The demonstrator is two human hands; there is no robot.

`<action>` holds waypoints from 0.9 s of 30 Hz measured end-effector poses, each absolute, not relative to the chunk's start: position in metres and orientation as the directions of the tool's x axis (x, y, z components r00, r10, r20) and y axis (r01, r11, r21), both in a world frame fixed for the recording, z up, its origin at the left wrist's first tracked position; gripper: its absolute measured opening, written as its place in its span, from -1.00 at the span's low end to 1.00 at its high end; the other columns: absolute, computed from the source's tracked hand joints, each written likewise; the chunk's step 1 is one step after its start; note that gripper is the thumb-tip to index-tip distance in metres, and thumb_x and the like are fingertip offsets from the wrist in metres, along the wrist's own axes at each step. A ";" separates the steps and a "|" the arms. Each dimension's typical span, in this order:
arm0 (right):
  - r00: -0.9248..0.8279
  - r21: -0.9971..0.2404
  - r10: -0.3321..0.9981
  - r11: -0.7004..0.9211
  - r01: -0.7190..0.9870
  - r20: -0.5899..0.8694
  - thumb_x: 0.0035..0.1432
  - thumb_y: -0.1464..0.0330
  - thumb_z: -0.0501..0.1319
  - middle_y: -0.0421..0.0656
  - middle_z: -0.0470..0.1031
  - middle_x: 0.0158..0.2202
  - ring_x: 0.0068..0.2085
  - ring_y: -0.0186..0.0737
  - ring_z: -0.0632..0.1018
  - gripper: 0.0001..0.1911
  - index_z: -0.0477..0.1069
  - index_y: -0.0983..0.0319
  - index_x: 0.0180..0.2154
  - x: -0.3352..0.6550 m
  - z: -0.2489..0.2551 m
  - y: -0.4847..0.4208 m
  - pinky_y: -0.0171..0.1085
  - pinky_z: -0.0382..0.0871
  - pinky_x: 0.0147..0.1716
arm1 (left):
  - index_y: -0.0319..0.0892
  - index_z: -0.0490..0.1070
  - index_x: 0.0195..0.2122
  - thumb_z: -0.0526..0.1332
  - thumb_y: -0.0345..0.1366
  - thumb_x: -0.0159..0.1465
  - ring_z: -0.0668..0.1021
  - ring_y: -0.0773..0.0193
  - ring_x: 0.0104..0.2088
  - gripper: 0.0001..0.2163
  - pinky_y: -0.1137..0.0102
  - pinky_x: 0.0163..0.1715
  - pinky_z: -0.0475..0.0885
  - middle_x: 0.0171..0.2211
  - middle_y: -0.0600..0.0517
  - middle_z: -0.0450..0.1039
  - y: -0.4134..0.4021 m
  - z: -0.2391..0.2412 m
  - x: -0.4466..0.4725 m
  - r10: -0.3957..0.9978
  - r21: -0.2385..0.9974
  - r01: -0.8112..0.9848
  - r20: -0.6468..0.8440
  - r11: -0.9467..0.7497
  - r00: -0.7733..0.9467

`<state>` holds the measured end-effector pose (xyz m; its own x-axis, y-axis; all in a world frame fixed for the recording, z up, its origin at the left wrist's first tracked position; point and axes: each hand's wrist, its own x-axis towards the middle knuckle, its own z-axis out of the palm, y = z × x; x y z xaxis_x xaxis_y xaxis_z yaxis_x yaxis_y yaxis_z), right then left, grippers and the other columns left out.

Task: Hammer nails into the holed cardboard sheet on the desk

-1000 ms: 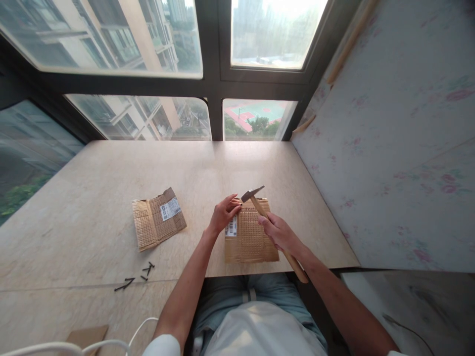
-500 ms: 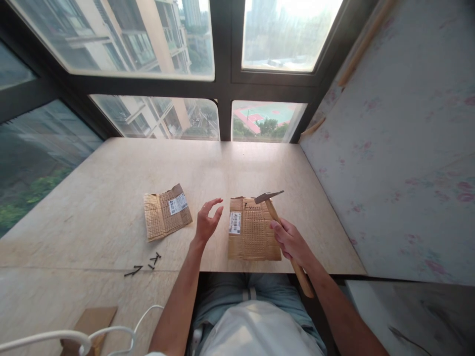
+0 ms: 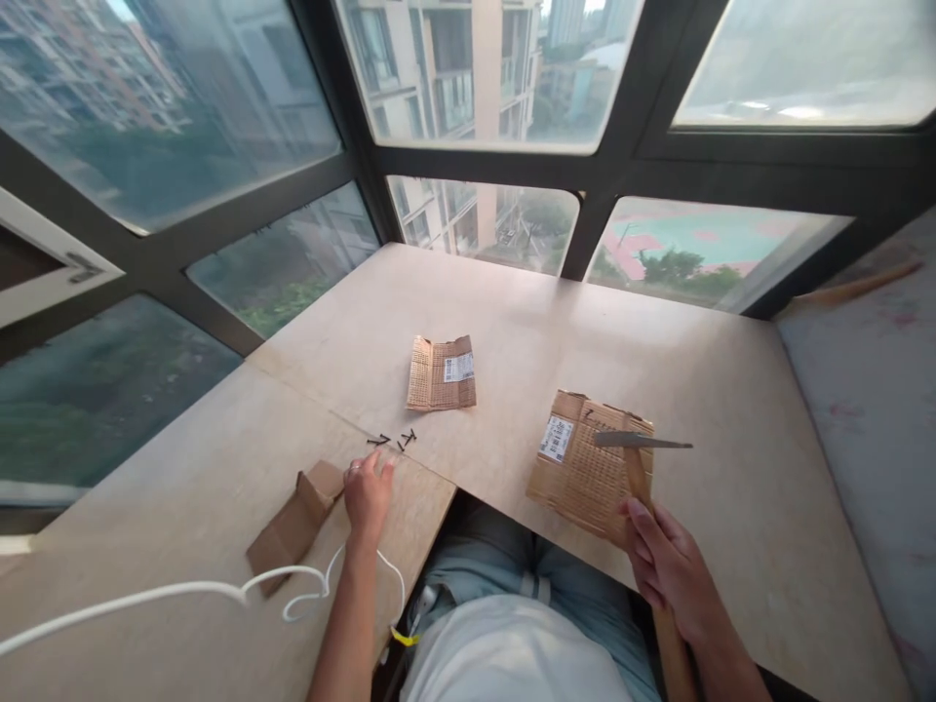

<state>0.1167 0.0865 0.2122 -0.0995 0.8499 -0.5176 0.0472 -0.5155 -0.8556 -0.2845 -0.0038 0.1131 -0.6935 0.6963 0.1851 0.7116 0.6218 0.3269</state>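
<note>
My right hand (image 3: 669, 561) is wrapped round the wooden handle of a hammer (image 3: 638, 476). Its narrow metal head hovers over the upper right of a ridged cardboard piece (image 3: 585, 483) with a white label. Small dark marks or nails run along that piece's top edge, partly covered by the hammer head. My left hand (image 3: 370, 495) reaches low over the tabletop, fingers stretched out and slightly bent, just short of a few small dark nails (image 3: 380, 441). More dark nails (image 3: 407, 440) lie right beside these. Nothing shows in the left fingers.
Another labelled cardboard piece (image 3: 443, 375) lies farther back. A folded brown cardboard box (image 3: 296, 526) rests left of my left hand, with a white cable (image 3: 168, 589) looping in front of it. Windows border the marbled tabletop (image 3: 504, 292); a papered wall (image 3: 855, 439) stands at the right.
My view has turned left. My left hand has left the spot beside the labelled cardboard and moved to the loose nails. The right hand still grips the hammer above the cardboard.
</note>
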 end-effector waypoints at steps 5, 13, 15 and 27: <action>-0.105 -0.869 0.863 -0.494 0.023 -0.494 -0.01 -0.12 0.29 -0.46 0.05 -0.65 -0.78 -0.54 0.06 -0.46 0.29 0.19 -0.26 0.117 0.217 0.081 -0.51 0.01 -0.92 | -0.21 0.56 -0.09 0.14 -0.28 0.28 0.52 0.02 -0.17 -0.73 0.19 -0.10 0.42 -0.20 -0.19 0.51 0.014 0.105 -0.284 0.778 0.354 0.775 0.170 0.524 -0.605; -0.085 -0.860 0.860 -0.508 -0.053 -0.503 -0.04 -0.09 0.34 -0.46 0.06 -0.67 -0.78 -0.54 0.05 -0.47 0.29 0.18 -0.29 0.121 0.220 0.070 -0.53 -0.02 -0.91 | -0.14 0.58 -0.12 0.17 -0.33 0.29 0.49 0.06 -0.19 -0.78 0.26 -0.14 0.42 -0.24 -0.14 0.49 0.019 0.104 -0.292 0.844 0.281 0.853 0.197 0.439 -0.499; -0.084 -0.851 0.852 -0.522 -0.055 -0.517 -0.06 -0.10 0.34 -0.46 0.06 -0.68 -0.78 -0.54 0.05 -0.46 0.30 0.18 -0.29 0.123 0.218 0.067 -0.52 -0.01 -0.91 | -0.13 0.57 -0.10 0.17 -0.33 0.29 0.48 0.06 -0.18 -0.78 0.26 -0.13 0.41 -0.23 -0.14 0.49 0.017 0.105 -0.295 0.866 0.272 0.876 0.205 0.399 -0.457; -0.134 -0.853 0.849 -0.520 -0.046 -0.511 0.00 -0.07 0.33 -0.46 0.06 -0.66 -0.77 -0.55 0.04 -0.50 0.31 0.18 -0.26 0.143 0.213 0.056 -0.53 -0.01 -0.91 | -0.14 0.54 -0.29 0.16 -0.38 0.29 0.47 0.03 -0.13 -0.85 0.23 -0.16 0.31 -0.22 -0.14 0.47 0.026 0.126 -0.314 0.962 0.151 0.960 0.097 0.237 -0.253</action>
